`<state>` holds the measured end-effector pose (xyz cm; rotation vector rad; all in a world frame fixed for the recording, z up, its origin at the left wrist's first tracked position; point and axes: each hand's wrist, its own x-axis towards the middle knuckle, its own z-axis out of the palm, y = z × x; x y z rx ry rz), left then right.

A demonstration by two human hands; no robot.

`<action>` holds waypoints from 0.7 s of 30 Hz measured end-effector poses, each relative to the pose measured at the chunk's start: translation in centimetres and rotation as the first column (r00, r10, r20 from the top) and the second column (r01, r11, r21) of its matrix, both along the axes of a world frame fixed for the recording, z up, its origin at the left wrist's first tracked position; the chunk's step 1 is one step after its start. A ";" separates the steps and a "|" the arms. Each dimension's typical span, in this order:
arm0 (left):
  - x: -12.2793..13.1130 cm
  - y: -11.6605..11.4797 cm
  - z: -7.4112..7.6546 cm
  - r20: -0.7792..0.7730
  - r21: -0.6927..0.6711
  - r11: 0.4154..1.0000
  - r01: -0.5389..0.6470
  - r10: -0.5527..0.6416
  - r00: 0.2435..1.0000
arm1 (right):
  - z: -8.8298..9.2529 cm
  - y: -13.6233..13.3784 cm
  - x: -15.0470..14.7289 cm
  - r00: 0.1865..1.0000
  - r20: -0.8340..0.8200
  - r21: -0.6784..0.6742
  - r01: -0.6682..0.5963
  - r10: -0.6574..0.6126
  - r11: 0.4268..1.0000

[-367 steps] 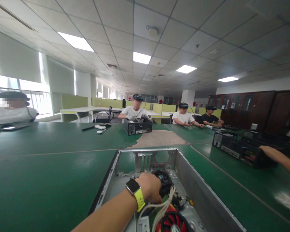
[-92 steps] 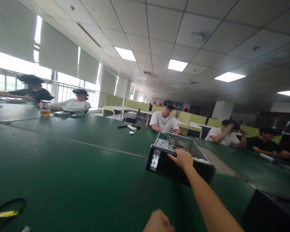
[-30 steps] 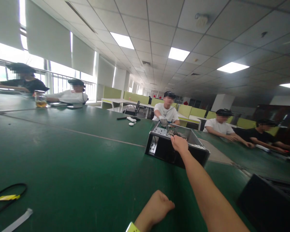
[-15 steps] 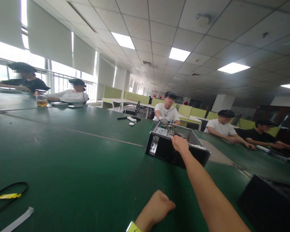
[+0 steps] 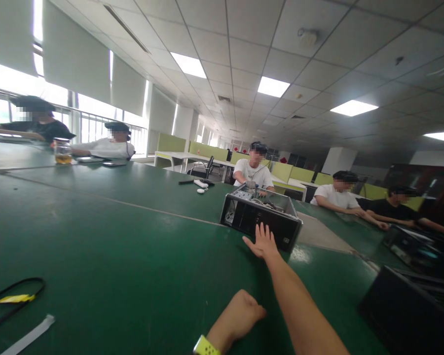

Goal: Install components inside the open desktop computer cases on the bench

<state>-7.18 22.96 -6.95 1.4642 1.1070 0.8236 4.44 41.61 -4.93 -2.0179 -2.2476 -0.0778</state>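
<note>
An open computer case (image 5: 281, 234) lies on the green table (image 5: 114, 256), its black front panel toward me and its inner frame and wiring showing from above. My right hand (image 5: 263, 241) is stretched toward this panel with fingers spread, holding nothing. Whether the fingertips touch the panel I cannot tell. Nearer to me, my left hand (image 5: 240, 313) rests on the tabletop as a loose fist, a yellow-green band (image 5: 206, 346) on its wrist. Nothing shows in that fist. A co-worker's gloved hand (image 5: 250, 185) is at the far edge of the case.
On the right stand a dark box-like unit (image 5: 403, 305) and another computer case (image 5: 410, 249). A black cable (image 5: 40, 285) with a yellow tag and a white strip (image 5: 31, 335) lie at the lower left. White objects (image 5: 201, 184) and a jar (image 5: 62, 150) are farther back. Several people sit around.
My right hand has let go of the case's top near edge, drawn back lower and spread its fingers. The case has turned slightly, showing more of its front. My left hand has barely moved.
</note>
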 end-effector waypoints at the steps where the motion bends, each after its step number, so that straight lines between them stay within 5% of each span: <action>1: 0.1 0.0 -0.2 0.000 -0.006 1.000 -0.002 0.002 1.000 | -1.4 -0.3 0.1 1.000 -0.009 -0.060 0.016 -0.016 0.998; 5: 0.2 0.0 -0.5 0.006 -0.032 0.999 -0.004 0.005 1.000 | -4.3 -0.6 0.7 0.998 -0.027 -0.194 0.050 -0.056 0.980; 14: 0.0 0.0 0.3 -0.007 -0.048 0.999 0.006 -0.006 1.000 | -3.5 -1.3 0.2 0.998 0.025 -0.145 0.054 -0.051 0.988; 17: -0.1 0.2 0.2 -0.019 -0.032 0.999 0.007 -0.008 1.000 | -0.6 -2.4 0.6 0.998 0.046 -0.094 0.044 -0.039 0.995; 21: -0.3 0.4 0.3 -0.044 -0.025 0.999 0.035 -0.036 0.998 | 7.8 -3.1 5.4 0.991 0.079 0.000 0.105 -0.105 0.994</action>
